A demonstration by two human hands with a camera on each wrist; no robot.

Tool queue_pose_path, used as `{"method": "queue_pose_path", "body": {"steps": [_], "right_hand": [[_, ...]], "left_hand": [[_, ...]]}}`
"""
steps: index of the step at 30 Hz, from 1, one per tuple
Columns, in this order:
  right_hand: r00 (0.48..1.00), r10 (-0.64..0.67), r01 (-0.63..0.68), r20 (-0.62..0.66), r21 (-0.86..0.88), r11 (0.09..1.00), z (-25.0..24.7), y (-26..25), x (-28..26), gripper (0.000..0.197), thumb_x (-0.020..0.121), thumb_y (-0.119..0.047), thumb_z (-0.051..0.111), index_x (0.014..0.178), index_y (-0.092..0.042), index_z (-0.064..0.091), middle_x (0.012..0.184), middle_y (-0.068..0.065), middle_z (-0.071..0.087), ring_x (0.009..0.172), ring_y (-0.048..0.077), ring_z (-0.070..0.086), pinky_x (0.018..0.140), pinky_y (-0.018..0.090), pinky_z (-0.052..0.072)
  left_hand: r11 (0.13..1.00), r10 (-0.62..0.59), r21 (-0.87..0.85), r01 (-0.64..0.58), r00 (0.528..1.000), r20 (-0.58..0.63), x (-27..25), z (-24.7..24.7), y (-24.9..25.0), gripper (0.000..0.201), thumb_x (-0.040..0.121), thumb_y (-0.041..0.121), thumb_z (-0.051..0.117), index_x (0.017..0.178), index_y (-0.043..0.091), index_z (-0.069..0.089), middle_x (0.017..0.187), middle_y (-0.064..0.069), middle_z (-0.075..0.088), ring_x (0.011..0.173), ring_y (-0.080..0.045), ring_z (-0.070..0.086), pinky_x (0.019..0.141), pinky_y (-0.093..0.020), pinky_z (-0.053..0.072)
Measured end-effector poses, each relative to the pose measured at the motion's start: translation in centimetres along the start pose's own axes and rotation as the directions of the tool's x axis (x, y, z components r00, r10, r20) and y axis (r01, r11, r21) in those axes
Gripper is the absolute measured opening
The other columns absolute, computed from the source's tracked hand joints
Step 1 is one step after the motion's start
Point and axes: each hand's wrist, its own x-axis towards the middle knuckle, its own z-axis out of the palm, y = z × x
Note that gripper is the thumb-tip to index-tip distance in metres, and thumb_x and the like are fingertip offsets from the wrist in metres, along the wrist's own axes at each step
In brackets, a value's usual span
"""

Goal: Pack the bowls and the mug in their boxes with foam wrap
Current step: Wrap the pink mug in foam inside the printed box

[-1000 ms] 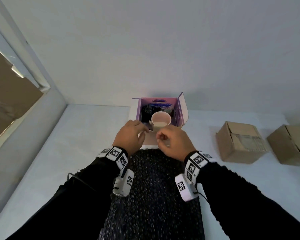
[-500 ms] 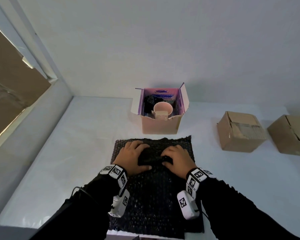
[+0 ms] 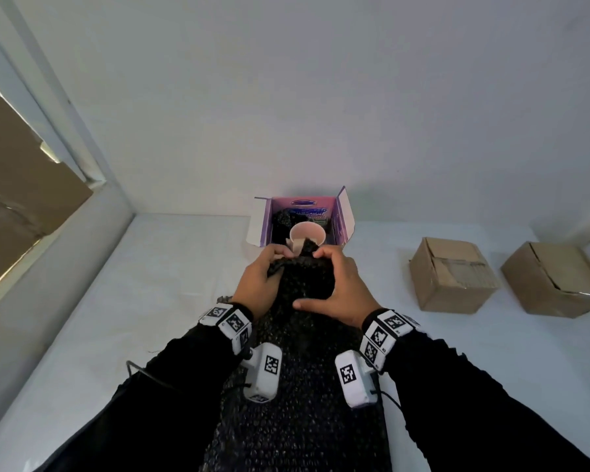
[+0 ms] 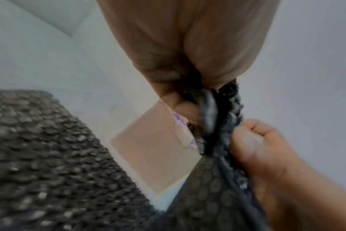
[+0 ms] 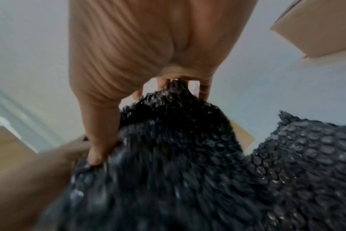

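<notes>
L hand (image 3: 258, 279) + R hand (image 3: 338, 287) both pinch bunched far end of black foam wrap (image 3: 300, 386), lifted off desk (image 3: 123, 301) centre. Pink mug (image 3: 307, 233) sits in open purple box (image 3: 341, 216) at desk's back edge, just beyond fingers.

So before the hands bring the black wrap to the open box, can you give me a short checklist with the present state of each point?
1. Left hand grips the black bubble wrap: ok.
2. Right hand grips the wrap: ok.
3. Purple box stands open: ok.
4. Pink mug sits upright inside the box: ok.
5. What the gathered wrap holds, if anything: cannot tell.
6. Room left in the box beside the mug: cannot tell; dark wrap already lies inside.
</notes>
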Motion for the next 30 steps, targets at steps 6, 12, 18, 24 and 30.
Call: {"method": "queue_pose_path", "body": {"steps": [6, 12, 18, 24, 30], "right_hand": [[0.997, 0.016, -0.013, -0.071, 0.04, 0.999, 0.1, -0.9, 1.4, 0.062, 0.071, -0.029, 0.075, 0.12, -0.031, 0.037, 0.11, -0.002, 0.06, 0.097, 0.019, 0.062, 0.084, 0.04, 0.052], [0.974, 0.037, 0.002, -0.223, 0.168, 0.986, -1.3, -1.3, 2.7, 0.036, 0.072, 0.0, 0.067, 0.092, -0.022, 0.049, 0.091, -0.006, 0.058, 0.084, 0.008, 0.057, 0.075, 0.021, 0.043], [0.976, 0.125, -0.051, -0.178, 0.372, 0.927, -1.0, -2.5, 3.8, 0.022, 0.07, -0.005, 0.06, 0.09, -0.013, 0.056, 0.09, -0.018, 0.061, 0.085, -0.001, 0.057, 0.079, 0.018, 0.044], [0.972, 0.213, -0.13, -0.104, 0.517, 0.846, -2.5, -3.4, 5.0, 0.028, 0.076, -0.038, 0.056, 0.094, -0.019, 0.062, 0.096, -0.004, 0.063, 0.092, 0.01, 0.057, 0.085, 0.03, 0.045], [0.893, 0.387, -0.439, 0.231, 0.64, 0.631, -3.6, -3.9, 7.0, 0.032, 0.094, -0.042, 0.057, 0.12, -0.025, 0.049, 0.123, 0.005, 0.055, 0.112, 0.026, 0.059, 0.079, 0.049, 0.058]], "left_hand": [[0.919, -0.178, -0.352, 0.176, 0.984, 0.025, 1.8, 0.1, 2.9, 0.025, 0.092, -0.005, 0.044, 0.106, 0.005, 0.062, 0.104, -0.011, 0.068, 0.095, -0.019, 0.063, 0.083, -0.031, 0.052], [0.986, 0.16, 0.055, -0.158, 0.986, -0.049, 2.4, -1.0, 1.1, 0.035, 0.083, -0.002, 0.06, 0.102, 0.026, 0.055, 0.102, 0.001, 0.063, 0.092, -0.009, 0.061, 0.081, -0.017, 0.046], [0.888, -0.137, -0.428, 0.17, 0.985, 0.106, 2.6, 0.8, 2.0, 0.016, 0.086, 0.023, 0.063, 0.093, 0.012, 0.053, 0.075, 0.002, 0.056, 0.069, -0.014, 0.052, 0.058, -0.027, 0.047], [0.915, -0.073, -0.396, 0.079, 0.997, 0.029, 4.7, 0.0, 1.8, 0.019, 0.085, 0.004, 0.069, 0.092, 0.009, 0.052, 0.087, -0.004, 0.064, 0.075, -0.012, 0.06, 0.068, -0.026, 0.051], [0.978, 0.123, -0.153, -0.145, 0.982, -0.145, 7.3, -0.7, 1.6, 0.049, 0.08, 0.017, 0.074, 0.116, 0.034, 0.046, 0.105, -0.004, 0.063, 0.098, -0.017, 0.064, 0.083, -0.033, 0.055]]}}
